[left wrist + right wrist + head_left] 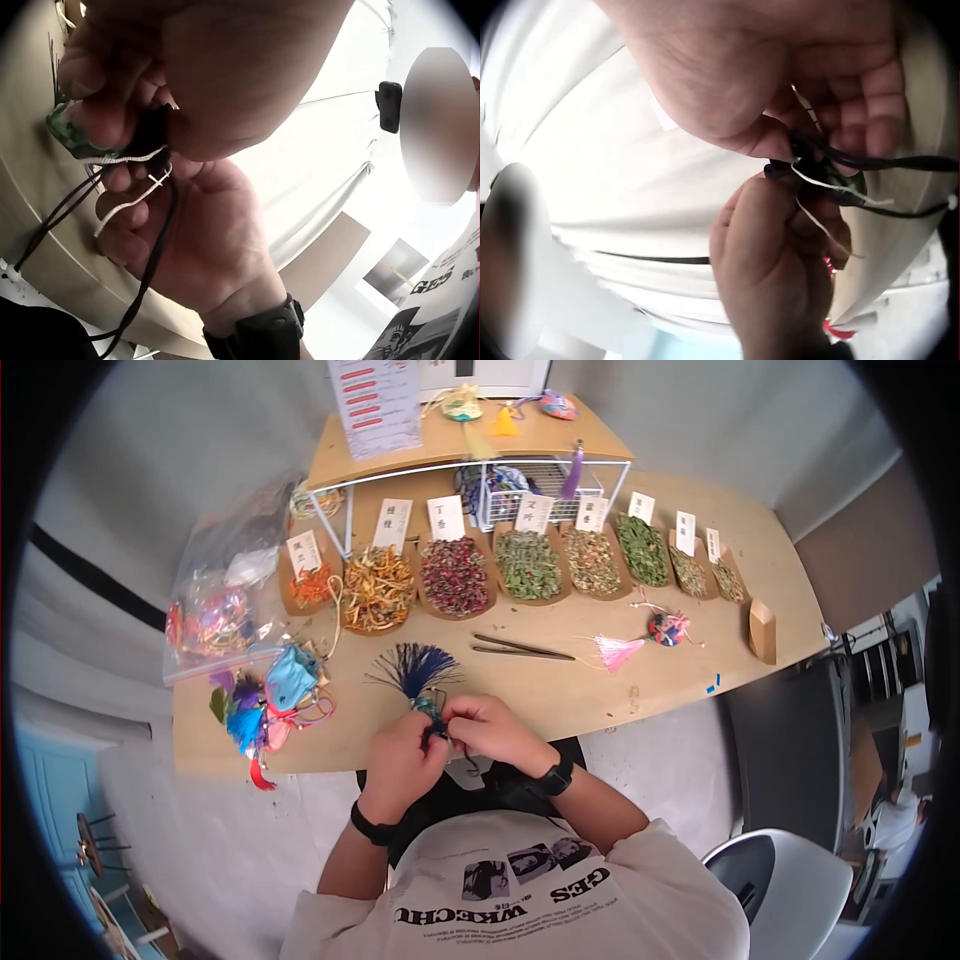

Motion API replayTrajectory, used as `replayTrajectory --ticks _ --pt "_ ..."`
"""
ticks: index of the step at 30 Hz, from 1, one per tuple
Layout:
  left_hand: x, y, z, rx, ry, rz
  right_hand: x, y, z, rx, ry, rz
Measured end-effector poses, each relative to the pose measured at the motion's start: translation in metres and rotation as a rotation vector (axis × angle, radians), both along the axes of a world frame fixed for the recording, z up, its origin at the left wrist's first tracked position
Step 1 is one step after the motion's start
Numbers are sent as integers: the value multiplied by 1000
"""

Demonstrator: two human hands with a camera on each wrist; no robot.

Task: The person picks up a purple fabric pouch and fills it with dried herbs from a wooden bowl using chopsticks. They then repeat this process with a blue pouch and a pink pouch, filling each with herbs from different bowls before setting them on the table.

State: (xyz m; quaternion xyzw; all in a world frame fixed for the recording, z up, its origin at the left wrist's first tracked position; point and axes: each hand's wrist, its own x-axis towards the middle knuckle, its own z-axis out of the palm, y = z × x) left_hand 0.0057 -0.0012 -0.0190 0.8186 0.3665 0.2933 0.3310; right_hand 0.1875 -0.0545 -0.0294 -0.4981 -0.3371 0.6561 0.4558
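Hands [404,762] [497,732] pinching small green pouch [428,707] and dark cord [155,251] beside blue tassel [418,668].

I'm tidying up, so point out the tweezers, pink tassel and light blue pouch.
Tweezers [560,656]: head view, near the joined end.
Pink tassel [617,651]: head view, its fringe.
Light blue pouch [291,676]: head view, middle of its fabric.

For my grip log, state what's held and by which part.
A green pouch with a blue tassel: left hand and right hand grip its dark, corded end, opposite the tassel.
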Motion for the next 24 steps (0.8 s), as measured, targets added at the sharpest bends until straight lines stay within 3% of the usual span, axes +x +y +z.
replayTrajectory --ticks 2,5,9,11,14,18,24 --pt "2 0 1 60 14 -39 0 -1 7 36 -219 14" --pt "1 0 3 132 32 -15 1 -4 -3 2 -101 -28" --pt "-2 2 10 123 37 36 -2 -6 8 -5 -135 -21" --pt "-4 2 9 148 18 32 -6 -8 10 189 -469 -75" --pt "-5 1 11 109 -19 59 -11 -4 16 389 -650 -108" --pt "-7 0 12 0 -138 43 -13 -3 24 286 -596 -77" --pt "-8 -3 20 -12 -109 54 -17 -6 8 430 -607 -81"
